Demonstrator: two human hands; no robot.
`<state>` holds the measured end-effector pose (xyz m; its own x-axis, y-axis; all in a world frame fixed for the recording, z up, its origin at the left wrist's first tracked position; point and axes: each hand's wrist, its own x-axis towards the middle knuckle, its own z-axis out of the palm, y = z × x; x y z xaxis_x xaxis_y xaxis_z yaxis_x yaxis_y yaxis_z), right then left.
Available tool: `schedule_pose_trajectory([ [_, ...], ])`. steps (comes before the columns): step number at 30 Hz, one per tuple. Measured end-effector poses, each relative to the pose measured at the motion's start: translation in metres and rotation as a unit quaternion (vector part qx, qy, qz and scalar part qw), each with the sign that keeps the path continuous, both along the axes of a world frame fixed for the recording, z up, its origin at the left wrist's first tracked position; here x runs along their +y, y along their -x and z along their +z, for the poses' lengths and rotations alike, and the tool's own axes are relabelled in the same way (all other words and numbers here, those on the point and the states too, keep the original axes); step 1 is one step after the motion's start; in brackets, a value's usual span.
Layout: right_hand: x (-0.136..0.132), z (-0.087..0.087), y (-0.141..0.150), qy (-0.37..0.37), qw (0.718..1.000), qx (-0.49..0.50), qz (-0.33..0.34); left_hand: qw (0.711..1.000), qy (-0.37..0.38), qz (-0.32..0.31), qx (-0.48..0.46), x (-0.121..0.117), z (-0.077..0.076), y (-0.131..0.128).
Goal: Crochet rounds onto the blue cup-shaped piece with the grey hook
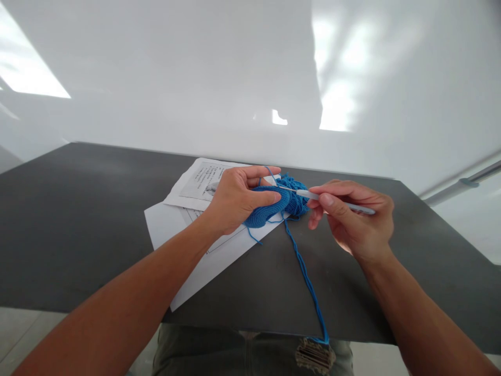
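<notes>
My left hand (238, 201) pinches a round blue crochet piece (261, 213) between thumb and fingers, with a strand of yarn looped over the raised index finger. In my right hand (352, 211) is a crochet hook (307, 194) with a pale grey handle, gripped like a pen. Its thin metal tip points left and meets the upper edge of the crochet piece; the exact stitch is too small to make out. Just behind the work lies a tangled heap of blue yarn (295, 201), partly hidden by the hands. A short yarn tail hangs below the piece.
Printed paper sheets (191, 279) lie under and left of the work on the dark grey table (97, 224). Blue yarn strands (307, 277) run over the front edge to a frayed brown cardboard piece (315, 356) by my lap. A white wall (195, 78) rises behind.
</notes>
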<state>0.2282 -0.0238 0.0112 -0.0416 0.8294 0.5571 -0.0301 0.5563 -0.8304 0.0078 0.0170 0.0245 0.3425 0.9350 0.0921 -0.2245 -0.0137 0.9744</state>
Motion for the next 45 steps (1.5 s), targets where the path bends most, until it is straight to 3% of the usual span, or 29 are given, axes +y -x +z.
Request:
schedule_pose_trajectory([
  [13,0.000,-0.002,-0.006,-0.043,0.998,-0.043,-0.022,0.998,-0.033,0.032,0.039,-0.002,0.003,-0.001],
  [21,-0.004,0.005,-0.001,-0.081,0.992,-0.091,-0.041,0.978,-0.142,0.093,0.119,-0.003,0.001,-0.003],
  [26,-0.006,0.008,0.005,-0.127,0.981,-0.130,-0.072,0.965,-0.174,0.125,0.153,-0.004,-0.001,-0.006],
  [33,-0.004,0.000,0.018,-0.168,0.964,-0.168,-0.117,0.954,-0.172,0.168,0.180,-0.006,-0.002,-0.009],
  [39,-0.003,-0.013,0.034,-0.190,0.951,-0.192,-0.148,0.965,-0.163,0.142,0.150,-0.010,-0.007,-0.016],
  [42,-0.003,-0.018,0.041,-0.157,0.960,-0.155,-0.170,0.974,-0.160,0.121,0.106,-0.010,-0.007,-0.015],
  [45,-0.003,-0.019,0.045,-0.084,0.987,-0.074,-0.114,0.975,-0.168,0.118,0.081,-0.010,-0.005,-0.013],
])
